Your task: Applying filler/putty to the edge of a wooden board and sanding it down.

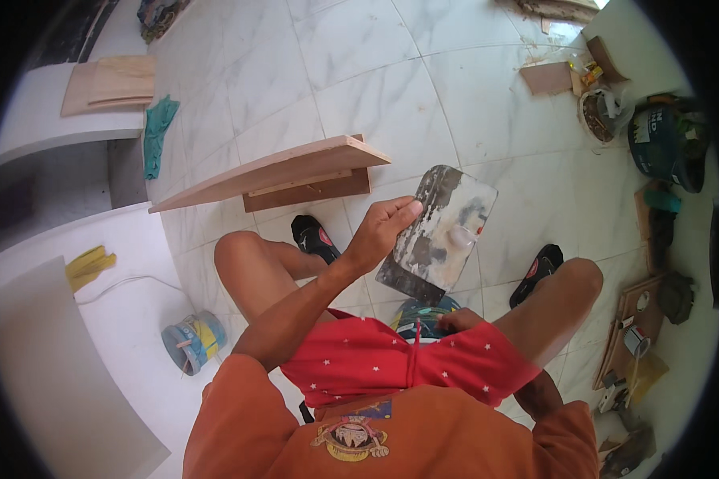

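My left hand [383,223] is closed on the left edge of a flat, rounded-corner plate [443,219], stained black and smeared with whitish material, held above the floor between my knees. Lower down, my right hand [455,319] is partly hidden by my red shorts, fingers curled beside a dark blue bucket [415,311] beneath me; what they hold, if anything, is unclear. A long plywood board [264,176] lies tilted on a brown wooden piece [307,190] just ahead and left of the plate.
White marble-look tiles [375,104] form the floor. At left stand a white built-in counter [128,263] with a yellow cloth [89,267], a small paint bucket [185,345] and loose boards [108,84]. A green cloth [158,136], buckets [667,144] and scraps [639,335] line the sides.
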`<state>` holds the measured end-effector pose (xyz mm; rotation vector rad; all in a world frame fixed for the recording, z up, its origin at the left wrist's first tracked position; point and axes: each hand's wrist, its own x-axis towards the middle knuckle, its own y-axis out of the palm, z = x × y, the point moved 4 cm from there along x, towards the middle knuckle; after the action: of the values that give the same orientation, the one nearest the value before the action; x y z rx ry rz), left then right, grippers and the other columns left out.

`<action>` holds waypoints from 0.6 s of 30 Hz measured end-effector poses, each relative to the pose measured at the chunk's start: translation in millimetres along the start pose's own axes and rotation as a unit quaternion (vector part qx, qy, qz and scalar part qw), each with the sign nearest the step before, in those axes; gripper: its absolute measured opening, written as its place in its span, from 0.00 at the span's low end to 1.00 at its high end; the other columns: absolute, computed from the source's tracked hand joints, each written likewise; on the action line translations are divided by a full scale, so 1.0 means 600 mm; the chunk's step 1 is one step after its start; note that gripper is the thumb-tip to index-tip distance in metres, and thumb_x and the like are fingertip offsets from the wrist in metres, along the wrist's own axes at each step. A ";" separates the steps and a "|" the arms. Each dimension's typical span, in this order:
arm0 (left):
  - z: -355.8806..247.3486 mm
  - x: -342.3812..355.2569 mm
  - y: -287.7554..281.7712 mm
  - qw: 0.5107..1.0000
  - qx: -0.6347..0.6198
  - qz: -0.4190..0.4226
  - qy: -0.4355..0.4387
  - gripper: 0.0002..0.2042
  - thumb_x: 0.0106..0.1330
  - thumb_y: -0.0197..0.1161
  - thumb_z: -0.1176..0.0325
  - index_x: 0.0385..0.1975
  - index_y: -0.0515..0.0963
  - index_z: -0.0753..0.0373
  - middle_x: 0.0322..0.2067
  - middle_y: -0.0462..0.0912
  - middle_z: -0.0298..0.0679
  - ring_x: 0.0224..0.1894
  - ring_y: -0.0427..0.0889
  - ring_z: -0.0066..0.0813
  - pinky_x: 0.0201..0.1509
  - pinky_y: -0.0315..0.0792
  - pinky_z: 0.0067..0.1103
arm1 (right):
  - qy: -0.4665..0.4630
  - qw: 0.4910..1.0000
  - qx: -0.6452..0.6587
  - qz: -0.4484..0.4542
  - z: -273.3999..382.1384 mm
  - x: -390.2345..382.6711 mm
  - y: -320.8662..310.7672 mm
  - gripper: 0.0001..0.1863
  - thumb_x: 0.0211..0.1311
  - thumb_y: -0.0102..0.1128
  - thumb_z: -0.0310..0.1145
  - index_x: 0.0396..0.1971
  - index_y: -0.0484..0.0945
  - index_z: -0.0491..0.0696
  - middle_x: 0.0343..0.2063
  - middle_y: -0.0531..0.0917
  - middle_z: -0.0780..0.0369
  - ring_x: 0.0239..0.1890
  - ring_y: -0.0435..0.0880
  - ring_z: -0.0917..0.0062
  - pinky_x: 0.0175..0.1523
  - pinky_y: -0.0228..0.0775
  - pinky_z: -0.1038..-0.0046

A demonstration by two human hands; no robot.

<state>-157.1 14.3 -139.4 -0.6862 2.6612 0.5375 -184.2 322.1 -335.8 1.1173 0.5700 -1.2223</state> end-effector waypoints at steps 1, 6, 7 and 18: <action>0.003 0.000 0.002 1.000 0.001 0.003 0.009 0.17 0.78 0.50 0.60 0.38 0.79 0.69 0.31 0.80 0.27 0.33 0.72 0.08 0.38 0.69 0.13 | 0.024 1.000 0.012 -0.003 0.004 0.001 -0.003 0.23 0.66 0.60 0.51 0.37 0.85 0.42 0.27 0.82 0.65 0.30 0.76 0.78 0.37 0.68 0.72; 0.004 -0.006 0.016 0.995 -0.066 -0.062 0.047 0.15 0.76 0.52 0.62 0.38 0.79 0.68 0.32 0.80 0.28 0.33 0.73 0.10 0.39 0.70 0.15 | 0.000 0.997 0.077 -0.012 -0.004 -0.038 -0.022 0.18 0.68 0.59 0.43 0.41 0.83 0.41 0.35 0.83 0.64 0.37 0.79 0.80 0.46 0.71 0.69; 0.001 -0.008 0.017 0.990 -0.095 -0.074 0.071 0.14 0.75 0.53 0.63 0.38 0.80 0.67 0.33 0.82 0.30 0.33 0.76 0.13 0.40 0.72 0.16 | -0.128 0.983 0.122 -0.046 -0.024 -0.050 -0.032 0.17 0.70 0.57 0.42 0.39 0.83 0.42 0.35 0.85 0.64 0.37 0.82 0.76 0.45 0.73 0.66; -0.002 -0.083 0.017 0.919 -0.329 -0.144 0.162 0.14 0.76 0.50 0.64 0.48 0.78 0.68 0.42 0.83 0.38 0.42 0.81 0.23 0.49 0.74 0.21 | -0.225 0.623 -0.205 -0.721 -0.062 -0.470 -0.313 0.17 0.72 0.49 0.38 0.38 0.81 0.40 0.31 0.86 0.55 0.36 0.85 0.69 0.44 0.74 0.66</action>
<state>-121.5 41.2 -115.5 -1.4373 2.5646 1.3562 -436.4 490.1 -179.6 -0.3609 1.3501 -2.4287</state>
